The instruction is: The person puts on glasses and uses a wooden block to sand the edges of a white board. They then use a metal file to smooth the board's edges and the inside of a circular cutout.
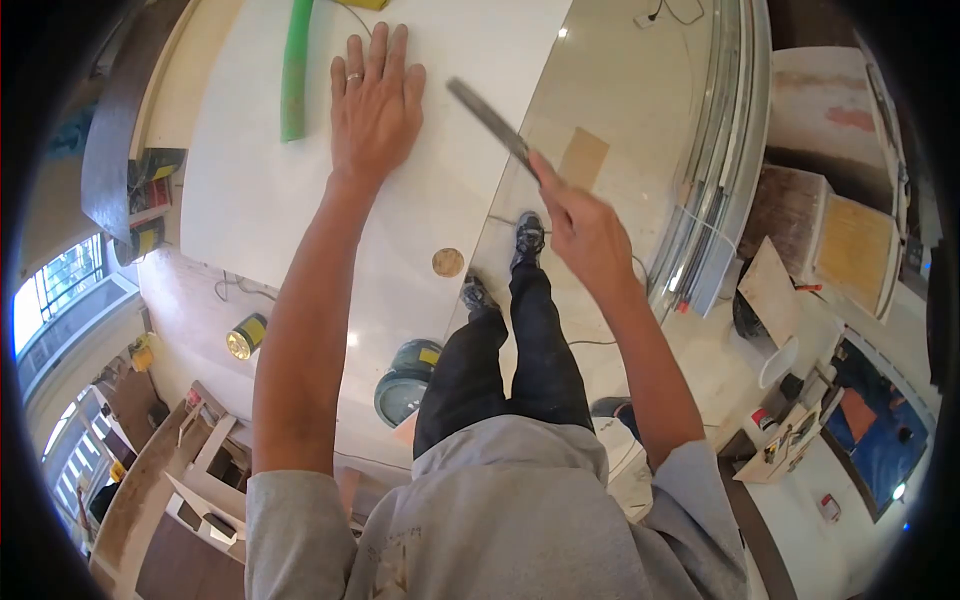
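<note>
My left hand [377,112] lies flat on a large white board [270,210], fingers spread, with a ring on one finger. Just left of it, a green tube [295,70] rests on the board. My right hand [588,232] is closed around one end of a long, flat, dark metal tool [492,122], perhaps a file. The tool points up and left across the board's right edge, and its far end is near my left hand without touching it. A round tan disc or hole [447,262] shows near the board's lower right part.
Long metal strips [722,150] lie along the right side. A tan rectangular piece [584,158] is on the floor. Beside my legs stands a dark green bucket [402,385]; a smaller can [246,336] sits further left. Boxes [785,220] stand at the right.
</note>
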The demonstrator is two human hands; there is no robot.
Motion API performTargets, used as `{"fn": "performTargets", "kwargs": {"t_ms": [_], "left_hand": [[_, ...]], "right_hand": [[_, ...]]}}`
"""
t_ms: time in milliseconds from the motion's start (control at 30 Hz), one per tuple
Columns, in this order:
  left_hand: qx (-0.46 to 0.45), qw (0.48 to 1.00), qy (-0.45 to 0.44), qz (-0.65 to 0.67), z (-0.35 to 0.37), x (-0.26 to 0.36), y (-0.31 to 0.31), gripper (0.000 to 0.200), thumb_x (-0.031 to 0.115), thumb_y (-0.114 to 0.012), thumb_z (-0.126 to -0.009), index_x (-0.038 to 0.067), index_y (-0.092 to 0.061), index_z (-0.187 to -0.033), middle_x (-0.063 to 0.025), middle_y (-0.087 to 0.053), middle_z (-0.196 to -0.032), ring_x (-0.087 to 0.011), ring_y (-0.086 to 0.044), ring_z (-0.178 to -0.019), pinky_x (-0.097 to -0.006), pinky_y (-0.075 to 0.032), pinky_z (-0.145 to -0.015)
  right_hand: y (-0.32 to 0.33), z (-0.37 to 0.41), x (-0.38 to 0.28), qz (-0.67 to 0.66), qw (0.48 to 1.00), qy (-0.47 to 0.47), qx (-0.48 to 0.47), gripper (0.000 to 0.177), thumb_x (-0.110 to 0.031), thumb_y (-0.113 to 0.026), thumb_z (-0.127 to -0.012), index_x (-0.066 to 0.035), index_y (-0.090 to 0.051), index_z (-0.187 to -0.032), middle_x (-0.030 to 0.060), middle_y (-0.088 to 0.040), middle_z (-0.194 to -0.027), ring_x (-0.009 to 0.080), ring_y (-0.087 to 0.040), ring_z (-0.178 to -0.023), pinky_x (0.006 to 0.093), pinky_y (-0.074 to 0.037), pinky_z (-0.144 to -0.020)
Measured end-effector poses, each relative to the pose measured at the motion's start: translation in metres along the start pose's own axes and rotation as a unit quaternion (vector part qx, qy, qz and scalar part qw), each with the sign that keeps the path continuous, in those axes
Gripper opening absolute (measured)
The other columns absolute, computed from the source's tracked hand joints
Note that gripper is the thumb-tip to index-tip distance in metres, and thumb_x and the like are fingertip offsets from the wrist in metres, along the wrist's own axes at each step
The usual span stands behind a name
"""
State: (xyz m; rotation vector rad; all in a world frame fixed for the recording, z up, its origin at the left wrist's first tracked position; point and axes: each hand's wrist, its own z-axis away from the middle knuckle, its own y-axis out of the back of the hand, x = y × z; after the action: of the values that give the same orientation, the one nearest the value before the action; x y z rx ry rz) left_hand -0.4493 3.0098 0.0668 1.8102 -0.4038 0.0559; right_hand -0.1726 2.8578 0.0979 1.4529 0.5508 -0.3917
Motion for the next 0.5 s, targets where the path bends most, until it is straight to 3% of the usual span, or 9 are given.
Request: {"fn": "performTargets", "kwargs": {"t_ms": [67, 133, 233, 400, 500], "left_hand": [[0.003, 1.000, -0.004, 0.014, -0.001, 0.001, 0.002, 0.064, 0.045, -0.033, -0.119, 0.014, -0.040, -0.175, -0.0124, -0.036, -0.183, -0.0433, -0.027, -0.169, -0.0552, -0.014, -0.140], [-0.007, 1.000, 0.005, 0.007, -0.001, 0.002, 0.005, 0.064, 0.045, -0.032, -0.119, 0.015, -0.039, -0.176, -0.0107, -0.035, -0.183, -0.0417, -0.026, -0.170, -0.0540, -0.012, -0.141], [-0.010, 1.000, 0.007, -0.001, -0.002, 0.004, 0.002, 0.064, 0.044, -0.031, -0.119, 0.016, -0.037, -0.176, -0.0099, -0.034, -0.184, -0.0405, -0.024, -0.171, -0.0532, -0.011, -0.141], [-0.004, 1.000, 0.002, -0.016, 0.000, 0.004, 0.001, 0.063, 0.043, -0.031, -0.120, 0.016, -0.037, -0.176, -0.0101, -0.034, -0.184, -0.0405, -0.024, -0.171, -0.0535, -0.011, -0.141], [0.000, 1.000, 0.003, -0.018, -0.002, 0.003, 0.000, 0.063, 0.043, -0.031, -0.120, 0.016, -0.037, -0.176, -0.0104, -0.035, -0.183, -0.0405, -0.024, -0.171, -0.0537, -0.012, -0.141]], "right_hand": [[-0.001, -0.025, -0.004, -0.012, 1.000, 0.006, 0.013, 0.058, -0.017, -0.068, -0.110, -0.037, -0.060, -0.163, 0.0181, -0.062, -0.079, 0.0409, -0.066, -0.070, 0.0514, -0.054, -0.065], [0.007, -0.032, -0.005, -0.026, 0.999, 0.018, 0.018, 0.056, -0.014, -0.071, -0.109, -0.034, -0.063, -0.161, 0.0223, -0.064, -0.082, 0.0402, -0.062, -0.068, 0.0465, -0.053, -0.067], [0.007, -0.004, 0.000, -0.004, 1.000, -0.018, 0.003, 0.057, -0.022, -0.068, -0.110, -0.039, -0.059, -0.164, 0.0163, -0.063, -0.076, 0.0406, -0.068, -0.070, 0.0522, -0.055, -0.064], [0.027, 0.084, 0.007, -0.026, 0.999, -0.045, -0.015, 0.059, -0.021, -0.070, -0.109, -0.034, -0.058, -0.165, 0.0176, -0.064, -0.078, 0.0408, -0.068, -0.071, 0.0527, -0.054, -0.066], [0.014, 0.048, 0.006, -0.024, 0.999, -0.036, -0.014, 0.060, -0.019, -0.070, -0.108, -0.034, -0.058, -0.165, 0.0180, -0.065, -0.079, 0.0414, -0.068, -0.072, 0.0529, -0.055, -0.067]]}}
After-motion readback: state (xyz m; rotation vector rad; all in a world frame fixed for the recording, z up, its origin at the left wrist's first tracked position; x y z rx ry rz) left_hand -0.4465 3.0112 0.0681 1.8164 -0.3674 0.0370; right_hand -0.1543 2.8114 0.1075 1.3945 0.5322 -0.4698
